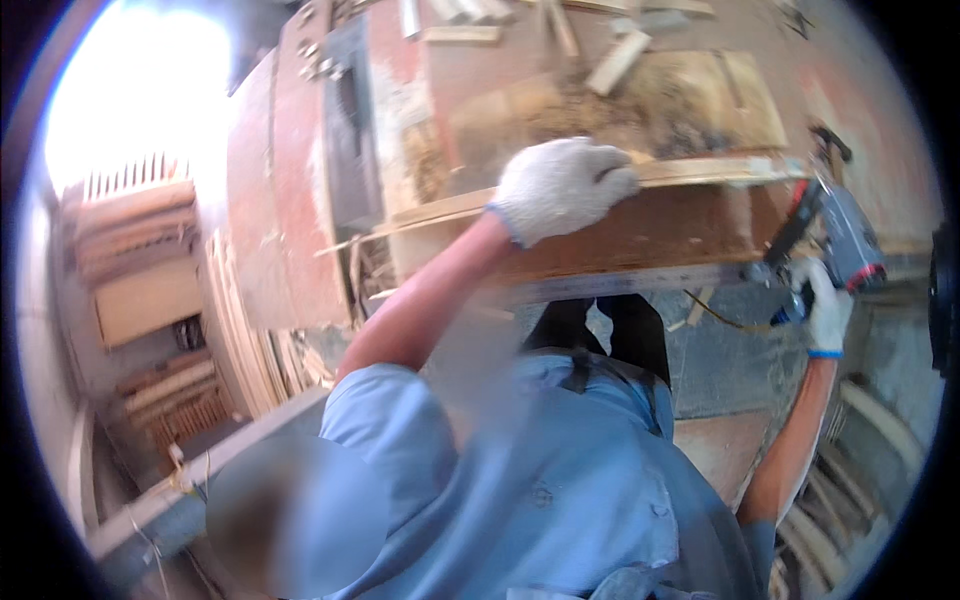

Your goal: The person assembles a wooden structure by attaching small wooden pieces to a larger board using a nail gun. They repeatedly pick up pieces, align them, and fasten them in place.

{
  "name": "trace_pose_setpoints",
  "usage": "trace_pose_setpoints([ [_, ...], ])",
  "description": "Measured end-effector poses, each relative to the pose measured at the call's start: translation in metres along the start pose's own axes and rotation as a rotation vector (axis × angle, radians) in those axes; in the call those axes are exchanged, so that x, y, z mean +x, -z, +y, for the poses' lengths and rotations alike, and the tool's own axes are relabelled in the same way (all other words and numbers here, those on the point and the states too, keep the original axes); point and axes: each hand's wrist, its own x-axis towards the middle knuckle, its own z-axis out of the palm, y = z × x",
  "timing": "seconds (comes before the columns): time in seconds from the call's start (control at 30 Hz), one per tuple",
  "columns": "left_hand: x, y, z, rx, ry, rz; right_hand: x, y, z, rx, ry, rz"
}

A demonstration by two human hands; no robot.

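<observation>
Wood strip (pixel 700 172) lay along the bench (pixel 285 220). The left hand (pixel 565 190), half curled, sat on it, maybe to keep it still; I couldn't tell if it gripped. The right hand (pixel 826 305) curled round a grey nail gun (pixel 850 238), likely to steady it.

The left hand (pixel 568 188) and the right hand (pixel 828 310) wear whitish gloves (pixel 545 200), each finished with a blue cuff (pixel 825 353) at the wrist. The shirt (pixel 600 480) is light blue, with short sleeves (pixel 385 415) that leave the forearms bare. Below the shirt, there are dark trousers (pixel 636 332).
</observation>
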Motion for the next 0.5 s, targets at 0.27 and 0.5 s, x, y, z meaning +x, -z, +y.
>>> trace_pose_setpoints([
  [0.27,-0.016,0.000,-0.006,-0.026,0.045,-0.002,-0.001,-0.010,0.005,-0.027,0.068,0.066],
  [0.5,-0.008,-0.012,-0.008,0.001,-0.028,0.146,-0.005,-0.010,-0.014,-0.040,0.039,-0.052],
])
